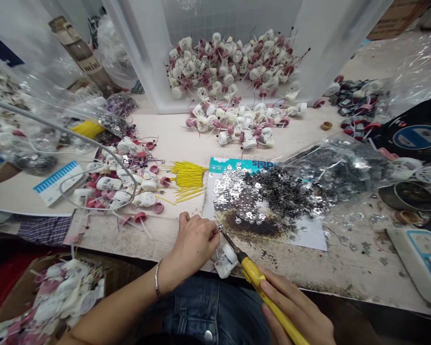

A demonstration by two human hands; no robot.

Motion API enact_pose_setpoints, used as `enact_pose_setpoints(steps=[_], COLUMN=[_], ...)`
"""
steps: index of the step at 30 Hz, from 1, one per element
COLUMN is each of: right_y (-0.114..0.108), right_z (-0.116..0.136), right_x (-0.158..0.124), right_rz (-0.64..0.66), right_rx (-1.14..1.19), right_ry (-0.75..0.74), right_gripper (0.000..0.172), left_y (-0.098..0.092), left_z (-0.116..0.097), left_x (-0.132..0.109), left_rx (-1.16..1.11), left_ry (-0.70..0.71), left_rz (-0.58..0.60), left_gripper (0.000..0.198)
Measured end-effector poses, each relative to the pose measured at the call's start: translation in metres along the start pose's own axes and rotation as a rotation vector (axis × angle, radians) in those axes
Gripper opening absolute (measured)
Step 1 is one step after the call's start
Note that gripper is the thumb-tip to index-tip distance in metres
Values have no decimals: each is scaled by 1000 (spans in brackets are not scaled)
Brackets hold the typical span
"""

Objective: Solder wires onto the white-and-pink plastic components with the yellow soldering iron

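Observation:
My right hand (290,306) is wrapped round the yellow handle of a soldering iron (253,273). Its thin tip points up and left, close to the fingertips of my left hand (197,237). Those fingers are closed in a pinch; what they hold is too small and hidden to name. Just below them, at the table's front edge, lies a white plastic part (225,262) with a round cap. Beyond my hands, silver metal plates (233,191) and small dark pieces (287,191) are heaped on a card sheet (312,235). A bundle of yellow wires (188,179) lies past my left hand.
A translucent bin (140,52) at the back is tipped open, with white and pink parts (244,124) spilling out. More parts (118,187) are piled at left, beside a looping grey cable (93,139). A box of parts (57,297) stands low at left; a white-and-blue device (416,263) sits at right.

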State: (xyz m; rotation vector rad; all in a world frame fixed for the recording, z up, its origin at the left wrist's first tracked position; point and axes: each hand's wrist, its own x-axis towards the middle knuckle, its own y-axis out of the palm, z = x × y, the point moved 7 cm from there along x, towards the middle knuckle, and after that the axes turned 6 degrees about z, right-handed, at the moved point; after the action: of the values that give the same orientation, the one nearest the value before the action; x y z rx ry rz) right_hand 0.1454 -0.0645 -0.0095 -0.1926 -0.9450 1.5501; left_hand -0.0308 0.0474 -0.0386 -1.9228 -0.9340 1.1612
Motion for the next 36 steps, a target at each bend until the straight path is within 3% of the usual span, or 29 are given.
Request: enact_pose_setpoints(steps=[7,10,13,15,18,22,25,29,31,34,36], right_y=[0,0,0,10,32,53,48,22,10,9,6], right_z=[2,-1,-1,-1,0,0,-3,-23,-40,-66,-80], right_x=[0,-2,-4,-1,10,21,21,16,16,27,34], right_rz=[-37,-103,-258,-283,-254,-248,-303,-364,-350,-107,-50], right_rx=[-31,8,101,141,163,100,73,26,-33,-144,-221], right_ry=[-100,-2,71,68,50,23,21,31,5,-75,-108], right_gripper=[33,31,40,36,16,14,17,18,27,44,45], left_y=[-2,-2,-2,-3,-3,-2,-3,-2,-2,-5,-6], left_z=[-2,-2,-2,-2,-1,-1,-5,-12,-15,-16,-14], left_x=[2,2,3,3,2,0,3,10,11,8,5], left_rx=[-8,-13,-23,-24,-26,-47,-47,-18,-17,-36,-48], left_ry=[-23,-23,-23,-28,-34,-12,53,110,122,141,149], left_rz=[-5,-6,-11,-10,-5,-7,-60,-56,-42,-58,-64], left_gripper=[18,17,17,17,17,16,14,14,16,15,15])
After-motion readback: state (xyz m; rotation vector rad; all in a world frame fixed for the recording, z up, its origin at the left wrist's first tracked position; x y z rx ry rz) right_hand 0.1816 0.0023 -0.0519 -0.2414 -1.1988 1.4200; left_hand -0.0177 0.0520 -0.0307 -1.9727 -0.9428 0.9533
